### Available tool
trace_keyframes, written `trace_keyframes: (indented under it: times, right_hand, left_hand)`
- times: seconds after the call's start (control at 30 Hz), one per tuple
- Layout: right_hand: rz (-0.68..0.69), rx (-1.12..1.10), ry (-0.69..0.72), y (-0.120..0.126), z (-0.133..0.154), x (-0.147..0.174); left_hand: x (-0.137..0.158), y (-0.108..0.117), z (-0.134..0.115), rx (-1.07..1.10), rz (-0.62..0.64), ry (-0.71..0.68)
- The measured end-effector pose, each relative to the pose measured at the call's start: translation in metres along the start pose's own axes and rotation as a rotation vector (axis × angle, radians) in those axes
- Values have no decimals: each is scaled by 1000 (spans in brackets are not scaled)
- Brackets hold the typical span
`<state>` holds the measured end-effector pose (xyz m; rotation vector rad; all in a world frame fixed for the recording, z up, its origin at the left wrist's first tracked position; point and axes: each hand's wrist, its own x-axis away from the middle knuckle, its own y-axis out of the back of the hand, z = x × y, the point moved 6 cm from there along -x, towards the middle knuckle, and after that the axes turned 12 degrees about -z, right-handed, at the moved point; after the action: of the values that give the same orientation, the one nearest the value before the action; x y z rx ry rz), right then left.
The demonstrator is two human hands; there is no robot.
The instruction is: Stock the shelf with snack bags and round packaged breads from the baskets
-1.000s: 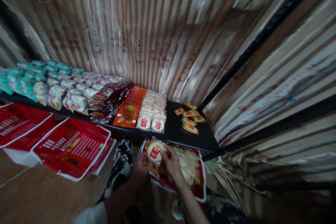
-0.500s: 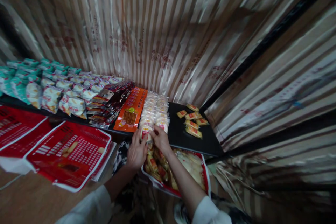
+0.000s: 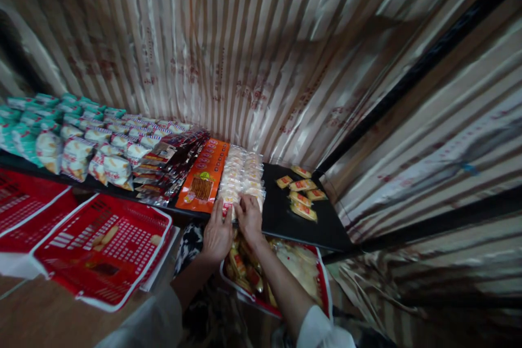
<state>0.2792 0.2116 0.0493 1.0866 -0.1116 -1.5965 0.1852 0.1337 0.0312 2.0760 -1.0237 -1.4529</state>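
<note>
At the front of two stacked rows of clear packets of round white crackers [image 3: 236, 166], both my hands rest on the nearest cracker packet [image 3: 227, 207]. My left hand [image 3: 218, 235] grips its left side, fingers pointing forward. From the right, my right hand [image 3: 249, 218] holds the same packet with bent fingers, partly covering it. An orange snack bag [image 3: 203, 176] lies flat just left of the rows. Several small yellow-wrapped snacks [image 3: 302, 198] are scattered on the black shelf [image 3: 281, 223] to the right.
Below the shelf edge, a red basket [image 3: 324, 277] holds yellow-wrapped and pale packets. Another red basket [image 3: 134, 239] stands at the left. Dark snack packs [image 3: 163, 166] and white-and-teal bags [image 3: 77, 155] line the shelf's left. A black post [image 3: 391, 92] rises at right before striped sheeting [image 3: 244, 54].
My right hand has shifted slightly left and lower over the front packet, closer to my left hand. The view has tilted a little; the goods on the shelf look unmoved.
</note>
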Motion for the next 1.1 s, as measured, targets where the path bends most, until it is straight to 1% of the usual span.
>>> trace_keyframes:
  times: [0.1,0.17,0.23,0.4,0.5,0.9,1.0,1.1]
  right_hand:
    - [-118,155,75,13,-7,4]
    - [-182,249,59,19,-17,7]
    - [-203,284,30,20,-29,9]
    - [-129,208,46,6,-42,13]
    - [-110,214,4,3,-43,13]
    - [-49,286,-39,6,-41,10]
    - [-56,257,-12,9,-41,10]
    - [-96,210,35,15,-39,12]
  left_hand:
    - [0,-3,-1,-7,2,-21]
    - [0,-4,-1,-2,6,-32]
    - [0,-6,0,-3,7,-36]
    - [-3,-11,0,21,8,-44]
    - [-3,-11,0,31,-4,-53]
    - [-5,-9,-1,36,-67,-45]
    - [-4,-7,-1,29,-59,-37]
    - [-2,-6,-2,21,-28,-38]
